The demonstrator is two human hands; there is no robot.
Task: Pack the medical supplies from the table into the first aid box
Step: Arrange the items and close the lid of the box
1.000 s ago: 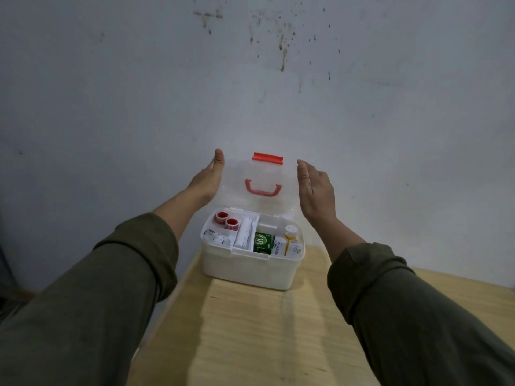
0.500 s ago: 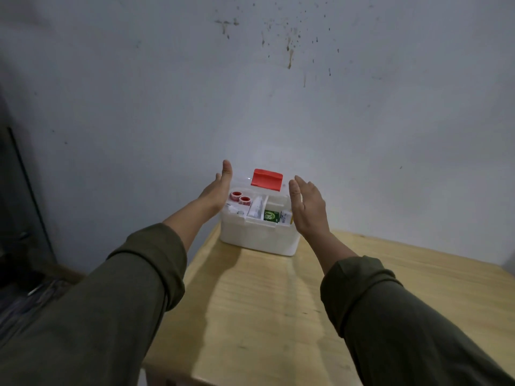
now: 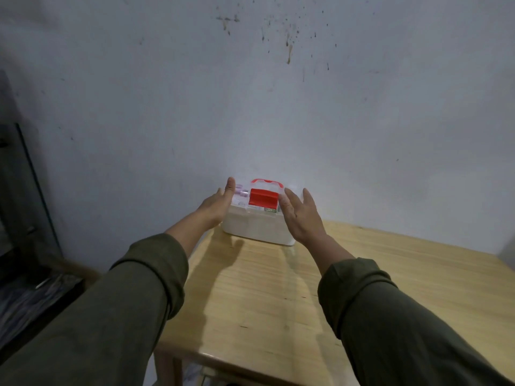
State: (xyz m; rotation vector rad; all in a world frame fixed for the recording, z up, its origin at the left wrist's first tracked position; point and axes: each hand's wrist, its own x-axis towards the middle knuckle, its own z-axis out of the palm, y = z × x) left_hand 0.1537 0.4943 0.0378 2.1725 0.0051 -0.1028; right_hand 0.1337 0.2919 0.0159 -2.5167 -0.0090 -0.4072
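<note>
A white first aid box point(image 3: 257, 227) stands at the far left corner of the wooden table point(image 3: 306, 288), against the wall. Its clear lid point(image 3: 291, 189) lies nearly down over the box, with a red latch point(image 3: 263, 196) at its front edge and a red handle point(image 3: 266, 181) on top. Supplies show faintly through the lid. My left hand point(image 3: 220, 200) sits at the box's left side with straight fingers along the lid's edge. My right hand point(image 3: 299, 213) is at the box's right side, fingers spread and straight, by the lid.
A stained grey wall point(image 3: 278, 93) rises right behind the box. Left of the table stands a dark glass-fronted cabinet point(image 3: 25, 218). The table's left edge runs close to the box, and bare wood stretches toward me and to the right.
The lid has swung down from upright to almost flat over the box, both hands following it down. The view has pulled back and the box looks farther away.
</note>
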